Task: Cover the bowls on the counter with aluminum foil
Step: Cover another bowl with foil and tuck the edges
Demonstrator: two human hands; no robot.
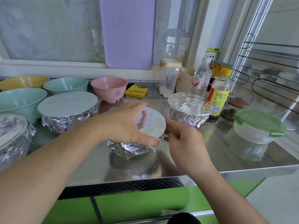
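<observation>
Pressing foil around a small bowl [134,147] at the centre of the steel counter [210,156]. Left hand [124,123] spread flat over the foil top, thumb curled down against the crimped near rim. Right hand [182,138] at the bowl's right edge, fingertips pinching the foil [152,123] at the rim. Three wrapped bowls nearby: one at far left [13,135], a wide one [68,110] behind the left forearm, one [189,109] behind the right hand. Bare bowls at back left: two green [66,85] [19,102], one yellow [24,81], one pink [109,88]. Yellow cloth [136,91] just right of the pink bowl. Bottles [218,92] behind the right wrapped bowl; green-lidded container [258,126] at far right. Purple board [129,33] upright against the window.
</observation>
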